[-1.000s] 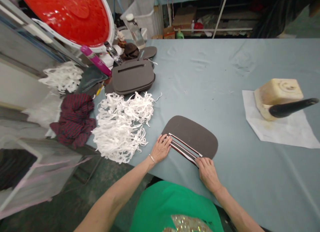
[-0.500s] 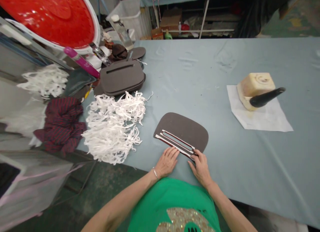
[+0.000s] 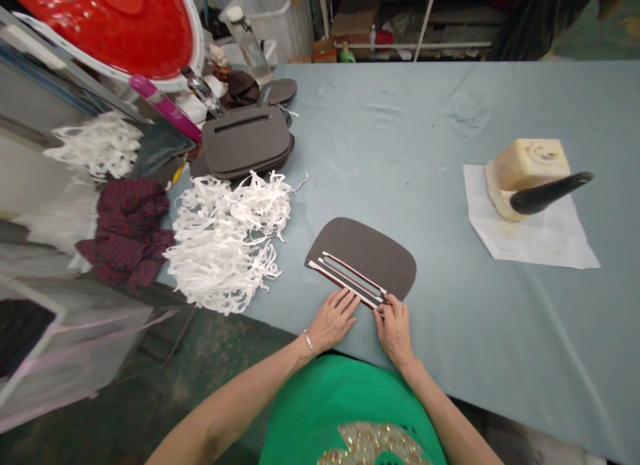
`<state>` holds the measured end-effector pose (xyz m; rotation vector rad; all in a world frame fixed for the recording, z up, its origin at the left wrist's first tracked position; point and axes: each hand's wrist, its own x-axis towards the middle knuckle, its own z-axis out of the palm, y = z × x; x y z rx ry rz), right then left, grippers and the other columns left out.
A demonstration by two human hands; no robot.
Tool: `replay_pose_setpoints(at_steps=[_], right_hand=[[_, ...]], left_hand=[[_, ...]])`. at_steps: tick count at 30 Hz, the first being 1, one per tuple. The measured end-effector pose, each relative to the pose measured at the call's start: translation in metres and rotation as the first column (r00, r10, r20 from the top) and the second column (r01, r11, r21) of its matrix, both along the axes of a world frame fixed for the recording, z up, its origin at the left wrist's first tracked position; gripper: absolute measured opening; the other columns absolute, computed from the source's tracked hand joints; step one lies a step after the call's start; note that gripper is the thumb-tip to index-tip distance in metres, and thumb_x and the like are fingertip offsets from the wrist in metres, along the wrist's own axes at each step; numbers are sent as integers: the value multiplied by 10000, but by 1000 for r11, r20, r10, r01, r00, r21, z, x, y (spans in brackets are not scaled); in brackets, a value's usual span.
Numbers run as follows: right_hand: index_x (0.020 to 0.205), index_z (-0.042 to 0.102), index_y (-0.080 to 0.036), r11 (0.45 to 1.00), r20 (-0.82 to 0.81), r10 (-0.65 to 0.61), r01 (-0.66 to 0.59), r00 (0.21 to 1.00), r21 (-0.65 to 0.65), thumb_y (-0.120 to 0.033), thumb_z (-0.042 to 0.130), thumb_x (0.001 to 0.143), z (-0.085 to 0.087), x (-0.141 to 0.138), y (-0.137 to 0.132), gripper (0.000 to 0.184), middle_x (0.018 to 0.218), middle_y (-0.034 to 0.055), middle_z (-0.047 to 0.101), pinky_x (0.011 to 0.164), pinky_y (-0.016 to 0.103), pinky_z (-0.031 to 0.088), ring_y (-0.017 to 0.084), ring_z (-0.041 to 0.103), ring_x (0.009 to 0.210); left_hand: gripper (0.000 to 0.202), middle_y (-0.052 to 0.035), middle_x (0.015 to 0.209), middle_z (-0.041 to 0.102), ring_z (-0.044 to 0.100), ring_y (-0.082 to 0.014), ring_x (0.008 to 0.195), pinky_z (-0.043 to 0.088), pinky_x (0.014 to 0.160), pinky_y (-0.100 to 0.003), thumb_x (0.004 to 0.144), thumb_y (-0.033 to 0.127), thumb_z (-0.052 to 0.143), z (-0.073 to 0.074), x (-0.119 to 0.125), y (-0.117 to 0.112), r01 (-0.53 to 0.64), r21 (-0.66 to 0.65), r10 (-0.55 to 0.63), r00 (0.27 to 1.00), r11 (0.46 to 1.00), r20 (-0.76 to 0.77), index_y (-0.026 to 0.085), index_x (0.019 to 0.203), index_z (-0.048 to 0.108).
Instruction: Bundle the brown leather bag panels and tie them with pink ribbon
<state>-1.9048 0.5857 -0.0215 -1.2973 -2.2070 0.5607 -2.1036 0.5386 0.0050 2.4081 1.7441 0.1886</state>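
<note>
A dark grey-brown flat panel, rounded at its far corners, lies on the table in front of me. It has a long narrow slot, with thin white strips along the slot and the panel's near edge. My left hand rests on the near edge, its fingers stretched out flat over the strip there. At the right end of that edge is my right hand, its fingers bent down and the thumb drawn in at the end of the strip. The fingertips partly hide what they grip.
Left of the panel lies a heap of white strips, with stacked dark panels behind it. To the right, a cream block-shaped container and a black-handled brush sit on white paper. A striped cloth lies far left.
The thumb of my right hand has moved in from beside the panel to the strip's end. My left hand stays flat on the edge. The view has shifted slightly.
</note>
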Motion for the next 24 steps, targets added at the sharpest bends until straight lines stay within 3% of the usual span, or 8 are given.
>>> replay_pose_setpoints(at_steps=[4,9,13,18,24], right_hand=[[946,531,-183,1000,-43,2,-2,999,3,-207,449,913,1,0,0,92,1217,156,489,903,496,427,278,458,1081],[985,503,-175,1000,-93,-23,24,995,16,-175,444,904,-5,-1,-3,100,1196,164,503,929,507,416,282,453,1123],[1028,500,-166,999,-101,-39,42,994,29,-144,409,902,-6,-2,-2,157,1184,161,510,939,503,414,274,457,1124],[1205,492,-179,994,-46,-92,94,995,53,-157,356,919,-6,-6,3,317,1127,144,518,877,483,441,262,483,1052],[1124,597,-204,996,45,-48,45,998,78,-215,407,925,-5,-9,8,276,1094,125,520,812,433,450,234,497,941]], left_hand=[[481,-65,1475,382,278,-269,1392,286,1112,-462,938,358,435,3,2,-3,25,-18,-25,999,1000,-37,280,1409,373],[525,-74,1489,363,272,-251,1392,290,1112,-416,963,382,359,-6,17,-8,28,8,-28,996,1000,-90,171,1442,311],[560,-81,1465,397,306,-275,1371,299,1102,-424,943,440,393,-6,21,-7,49,10,-48,995,999,-85,197,1441,314],[531,-91,1410,459,357,-281,1337,313,1088,-441,936,408,428,-3,17,-4,64,32,-62,997,997,-49,216,1424,344],[557,-117,1369,493,403,-284,1301,292,1096,-445,943,418,396,-4,10,-4,120,64,-117,992,991,-50,174,1438,314]])
